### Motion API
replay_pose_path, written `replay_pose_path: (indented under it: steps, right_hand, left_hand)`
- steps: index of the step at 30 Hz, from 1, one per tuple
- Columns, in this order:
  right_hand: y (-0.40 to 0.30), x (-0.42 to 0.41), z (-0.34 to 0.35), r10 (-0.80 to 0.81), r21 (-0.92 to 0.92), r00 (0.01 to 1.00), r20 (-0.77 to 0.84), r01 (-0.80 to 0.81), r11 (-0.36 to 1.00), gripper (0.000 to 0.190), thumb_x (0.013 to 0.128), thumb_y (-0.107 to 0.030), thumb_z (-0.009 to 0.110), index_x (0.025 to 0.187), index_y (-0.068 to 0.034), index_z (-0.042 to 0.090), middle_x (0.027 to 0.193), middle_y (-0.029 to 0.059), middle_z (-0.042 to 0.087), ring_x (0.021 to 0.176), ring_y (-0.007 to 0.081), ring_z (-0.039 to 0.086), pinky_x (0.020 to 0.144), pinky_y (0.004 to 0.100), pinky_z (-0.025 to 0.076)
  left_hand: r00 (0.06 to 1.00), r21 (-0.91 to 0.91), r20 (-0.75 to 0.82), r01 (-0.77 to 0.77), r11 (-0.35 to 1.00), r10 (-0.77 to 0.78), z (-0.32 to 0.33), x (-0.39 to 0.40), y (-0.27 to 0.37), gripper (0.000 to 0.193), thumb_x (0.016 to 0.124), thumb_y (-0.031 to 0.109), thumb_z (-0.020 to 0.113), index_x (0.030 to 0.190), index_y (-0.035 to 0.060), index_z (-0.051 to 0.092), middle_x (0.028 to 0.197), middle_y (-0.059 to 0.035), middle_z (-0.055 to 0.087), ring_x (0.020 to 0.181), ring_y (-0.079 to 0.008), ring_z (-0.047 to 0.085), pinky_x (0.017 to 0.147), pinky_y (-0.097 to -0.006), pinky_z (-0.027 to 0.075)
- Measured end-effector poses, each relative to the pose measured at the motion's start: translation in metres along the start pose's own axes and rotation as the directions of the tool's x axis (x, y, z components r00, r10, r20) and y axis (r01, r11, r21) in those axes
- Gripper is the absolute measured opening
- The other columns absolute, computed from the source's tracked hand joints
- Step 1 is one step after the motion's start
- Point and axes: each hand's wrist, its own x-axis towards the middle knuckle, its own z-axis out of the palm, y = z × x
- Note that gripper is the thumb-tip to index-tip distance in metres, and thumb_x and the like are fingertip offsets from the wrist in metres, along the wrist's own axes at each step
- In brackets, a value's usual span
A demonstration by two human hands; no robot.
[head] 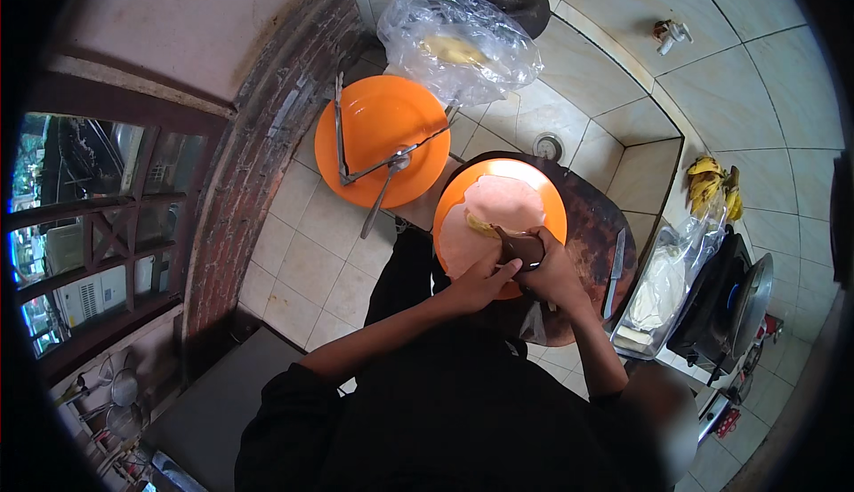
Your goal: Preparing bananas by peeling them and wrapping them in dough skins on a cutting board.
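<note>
An orange plate in front of me carries thin pink crepe-like sheets, which overlap each other. A yellowish piece of filling, perhaps banana, lies on the nearer sheet. Over that sheet my right hand grips a brown squeeze container, with its narrow end towards the filling. From the other side my left hand holds the same container, its thumb pressed near the lower end. My fingers hide part of the container and the plate's near rim.
Under the plate is a dark round board with a knife. Left stands another orange plate with tongs and a spoon. Around are a plastic bag, a tray with a white block, bananas and a stove.
</note>
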Motion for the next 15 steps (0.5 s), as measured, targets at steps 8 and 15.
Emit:
replay_pose_path:
  steps: [8,15]
  right_hand:
    - [-0.002,0.005,0.009,-0.031,-0.115,0.998,-0.059,0.024,0.993,0.046,0.061,-0.022,0.072,0.099,-0.002,0.054,0.082,0.0222,0.063,0.082,0.0388,0.062,0.071,0.0414,0.050]
    - [-0.007,0.008,0.006,-0.018,-0.107,0.998,-0.057,0.011,0.994,0.036,0.062,-0.020,0.069,0.091,-0.003,0.055,0.080,0.0229,0.062,0.079,0.0394,0.061,0.070,0.0421,0.050]
  left_hand:
    - [0.994,-0.079,-0.066,0.088,0.993,-0.093,-0.002,0.010,-0.015,0.049,0.095,0.034,0.040,0.125,-0.0032,0.029,0.122,-0.0159,0.042,0.110,-0.0216,0.050,0.089,-0.0321,0.047]
    - [0.997,-0.041,-0.048,0.056,0.998,-0.058,-0.004,0.014,-0.017,0.051,0.095,0.034,0.041,0.127,-0.0032,0.026,0.123,-0.0167,0.041,0.111,-0.0220,0.049,0.088,-0.0325,0.047]
